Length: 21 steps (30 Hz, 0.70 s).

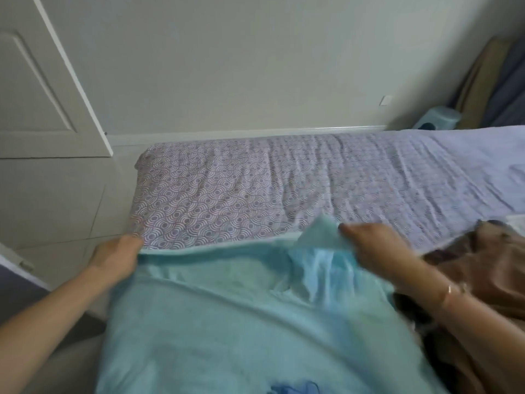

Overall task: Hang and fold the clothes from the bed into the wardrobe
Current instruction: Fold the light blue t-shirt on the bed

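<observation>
At near bed edge, working teal top (227,322) with both hands. Gripping its far-left corner with left hand (116,253), curling fingers round the hem, right at the bed (227,189) corner. Pinching a raised flap of the same top with right hand (375,247), closing fingers on it. Reading that grip through blur, so calling it likely, not certain. Holding hands well apart, pulling far hem straight between them. Wearing bracelet (454,290) on right wrist.

Resting top spread over near side of bed, letting it drape off near edge toward camera. Showing blue print (292,389) at bottom of frame.

Judging handling: looking light, soft and limp, with no stiffness. Creasing easily, but not fragile and not slippery enough to matter. Sagging wherever unsupported, so needing two grip points. Recommending taking hold at shoulders or hem corners and pulling taut before folding. Avoiding mid-panel grabs, or risking bunching.

Counting two garments in view: one teal top, one brown garment (477,277) heaped just beside top, under right forearm. Counting one bed, two hands. Further out, counting one door (42,95) at left, one socket (386,100) on far wall, one stool (439,118) beyond bed. Not seeing wardrobe or hangers.
</observation>
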Tool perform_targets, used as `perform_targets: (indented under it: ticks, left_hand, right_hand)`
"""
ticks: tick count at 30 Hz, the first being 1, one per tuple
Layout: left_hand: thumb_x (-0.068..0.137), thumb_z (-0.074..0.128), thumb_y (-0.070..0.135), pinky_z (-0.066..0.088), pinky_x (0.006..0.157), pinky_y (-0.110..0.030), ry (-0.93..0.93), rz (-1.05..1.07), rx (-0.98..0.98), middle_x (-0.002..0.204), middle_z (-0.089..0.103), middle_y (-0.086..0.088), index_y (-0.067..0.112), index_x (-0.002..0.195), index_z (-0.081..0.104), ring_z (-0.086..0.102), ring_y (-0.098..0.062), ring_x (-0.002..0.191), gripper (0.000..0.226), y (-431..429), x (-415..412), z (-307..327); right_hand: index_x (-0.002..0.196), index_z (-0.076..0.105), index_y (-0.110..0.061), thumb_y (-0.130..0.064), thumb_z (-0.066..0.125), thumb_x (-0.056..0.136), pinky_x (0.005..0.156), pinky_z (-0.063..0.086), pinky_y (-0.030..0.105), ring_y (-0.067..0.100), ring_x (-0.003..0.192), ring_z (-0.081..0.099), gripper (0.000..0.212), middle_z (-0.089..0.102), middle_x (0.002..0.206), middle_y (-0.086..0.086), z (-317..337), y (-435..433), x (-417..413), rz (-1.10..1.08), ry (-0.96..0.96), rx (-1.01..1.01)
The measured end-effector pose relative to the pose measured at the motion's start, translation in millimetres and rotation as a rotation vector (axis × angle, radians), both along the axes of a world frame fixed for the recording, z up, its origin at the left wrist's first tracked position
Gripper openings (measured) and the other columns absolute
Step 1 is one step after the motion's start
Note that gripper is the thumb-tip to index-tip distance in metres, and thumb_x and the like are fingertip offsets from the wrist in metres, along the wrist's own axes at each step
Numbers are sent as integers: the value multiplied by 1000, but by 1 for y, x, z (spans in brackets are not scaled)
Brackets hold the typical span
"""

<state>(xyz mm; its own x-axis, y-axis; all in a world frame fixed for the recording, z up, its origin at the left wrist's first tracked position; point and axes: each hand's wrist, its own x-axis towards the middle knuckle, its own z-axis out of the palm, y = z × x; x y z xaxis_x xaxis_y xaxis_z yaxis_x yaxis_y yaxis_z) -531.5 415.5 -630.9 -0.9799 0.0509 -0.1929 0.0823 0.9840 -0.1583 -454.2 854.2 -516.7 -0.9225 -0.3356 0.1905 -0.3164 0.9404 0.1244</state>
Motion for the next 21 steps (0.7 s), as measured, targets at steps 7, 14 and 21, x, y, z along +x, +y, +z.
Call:
perform_targets:
  ticks: [7,14,21]
  left_hand:
    - [92,46,17,47,69,-29,-103,290,410,91,69,-17,13,70,55,65,-27,85,24,58,65,-9]
    - [94,51,28,45,52,-20,-649,698,1335,73,64,-6,10,82,57,60,-12,57,23,194,129,-2]
    - [85,66,21,54,81,-32,-585,596,1250,99,68,-10,7,95,63,65,-23,87,18,257,167,-34]
  right_hand:
    - [133,41,-13,-9,39,84,62,53,36,15,73,69,50,67,97,12,-281,12,142,-488,-383,-584]
    - [118,51,-1,-22,67,83,85,44,33,29,98,60,44,59,95,10,-136,26,90,-821,-279,-1007]
    - [101,52,-3,-25,57,89,81,40,34,37,109,54,26,59,113,23,-153,14,79,-929,-360,-864]
